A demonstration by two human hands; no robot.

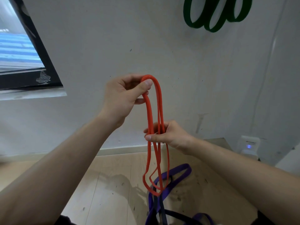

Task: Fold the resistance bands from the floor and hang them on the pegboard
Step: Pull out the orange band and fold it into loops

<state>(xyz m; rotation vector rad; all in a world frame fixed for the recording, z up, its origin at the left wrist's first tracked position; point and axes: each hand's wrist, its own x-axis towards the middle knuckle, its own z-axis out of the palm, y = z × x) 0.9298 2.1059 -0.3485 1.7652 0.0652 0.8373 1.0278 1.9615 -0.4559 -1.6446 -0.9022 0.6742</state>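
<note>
An orange resistance band hangs folded into several long loops in front of the white wall. My left hand pinches the top bend of the loops between thumb and fingers. Lower down, my right hand closes around the gathered strands at their middle. The loop ends dangle just above the floor. A purple band lies on the wooden floor below them, with a dark navy band crossing it. A green band hangs in folded loops high on the wall at the top right; its hook is out of frame.
A black-framed window fills the upper left. A white device with a blue light sits by the wall at the right. Light wooden floor runs along the bottom.
</note>
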